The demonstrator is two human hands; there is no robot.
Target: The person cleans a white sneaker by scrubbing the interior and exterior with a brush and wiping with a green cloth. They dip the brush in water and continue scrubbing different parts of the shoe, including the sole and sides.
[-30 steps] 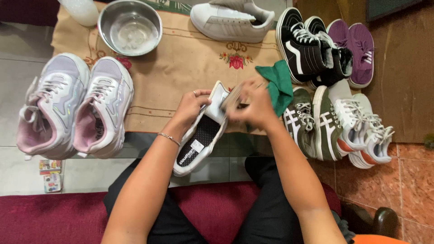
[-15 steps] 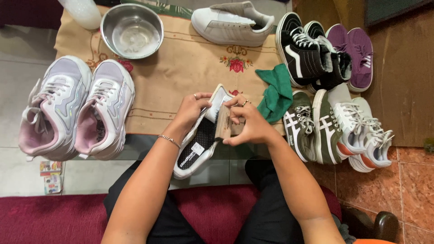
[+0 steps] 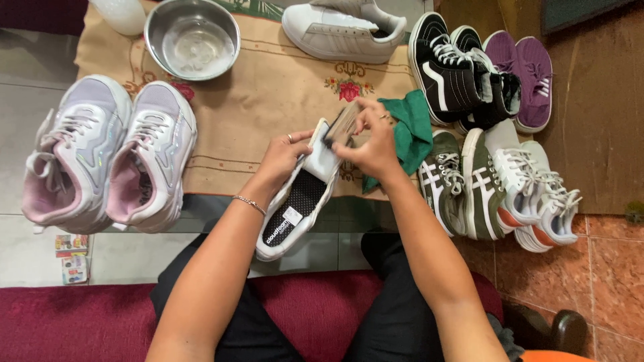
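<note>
My left hand (image 3: 285, 155) grips a white sneaker (image 3: 295, 204) with a black insole, heel toward me, toe raised over the mat. My right hand (image 3: 370, 142) holds a small brush (image 3: 340, 125) pressed against the sneaker's toe end. A green cloth (image 3: 406, 131) lies on the mat just right of my right hand.
A steel bowl (image 3: 192, 37) sits at the back of the beige embroidered mat (image 3: 268, 87). A pair of lilac sneakers (image 3: 107, 154) is on the left, a white sneaker (image 3: 339, 30) at the back. Black, purple, green and white shoes (image 3: 490, 134) crowd the right.
My right hand with the brush has shifted along the toe of the sneaker, first toward me and now up and away; my left hand keeps its hold.
</note>
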